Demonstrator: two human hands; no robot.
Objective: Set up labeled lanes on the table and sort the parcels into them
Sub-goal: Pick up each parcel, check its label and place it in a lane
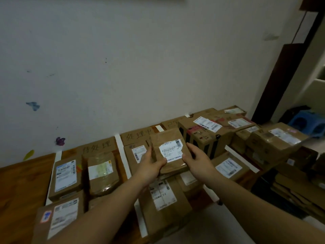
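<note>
Both hands hold a small brown parcel with a torn white label above the middle lane. My left hand grips its left edge and my right hand grips its right edge. White tape strips divide the wooden table into lanes. Handwritten cardboard signs stand at the back of the lanes. Several parcels lie in the left lane, under the held parcel in the middle lane, and stacked in the right lane.
A white wall rises right behind the table. More boxes pile up at the far right, with flattened cardboard below them. A blue stool and a dark door frame stand at the right.
</note>
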